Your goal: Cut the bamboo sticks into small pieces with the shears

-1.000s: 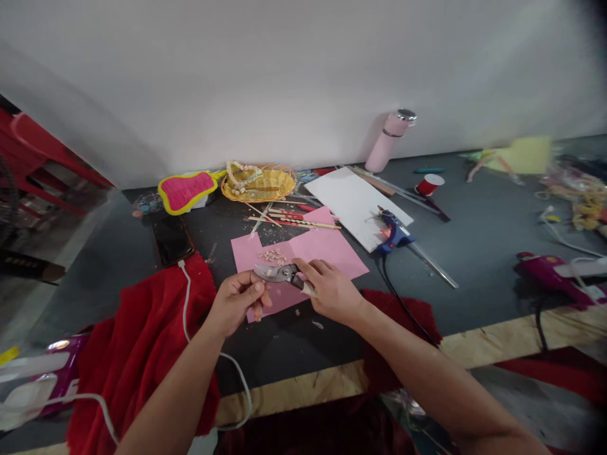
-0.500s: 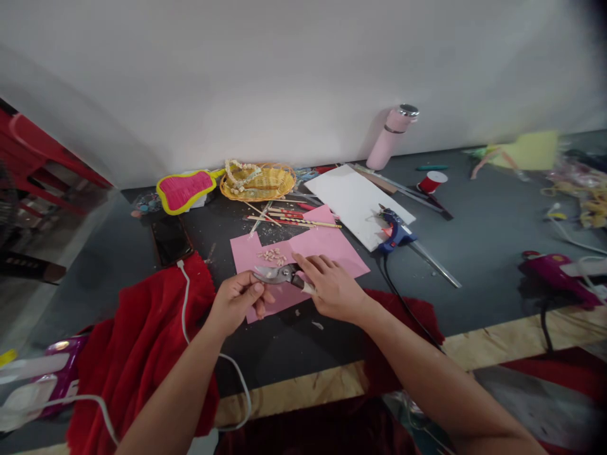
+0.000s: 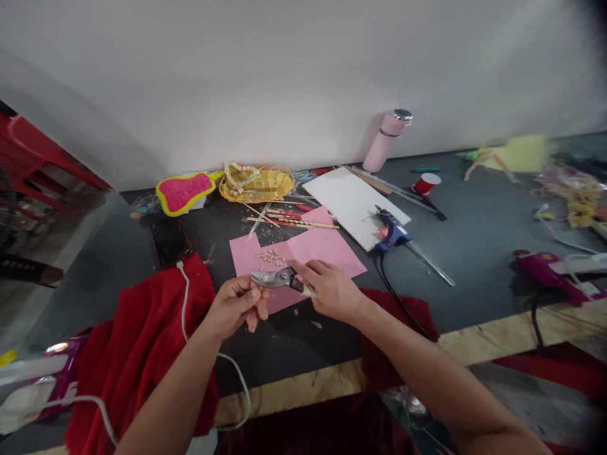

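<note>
Over pink paper (image 3: 329, 246): shears (image 3: 286, 276) in right grip (image 3: 336, 292), blades (image 3: 266, 279) against left grip (image 3: 230, 309)

silver-bladed shears (image 3: 275, 278), pink paper (image 3: 332, 248), red cloth (image 3: 142, 328), yellow basket (image 3: 275, 184)

There's the pink bottle (image 3: 382, 146) by the wall (image 3: 284, 82)! A dark phone (image 3: 171, 240), white cable (image 3: 185, 294) attached, lies beside red cloth (image 3: 137, 328).

The right hand (image 3: 334, 289) hides most of the handles of the pruning shears (image 3: 271, 278); what the left hand (image 3: 232, 308) has at the blade tip is too small to tell. Towards three o'clock a tangled heap (image 3: 576, 199) blurs, as does a yellow sheet (image 3: 525, 153). The left edge crops a purple device (image 3: 74, 357) at eight.
</note>
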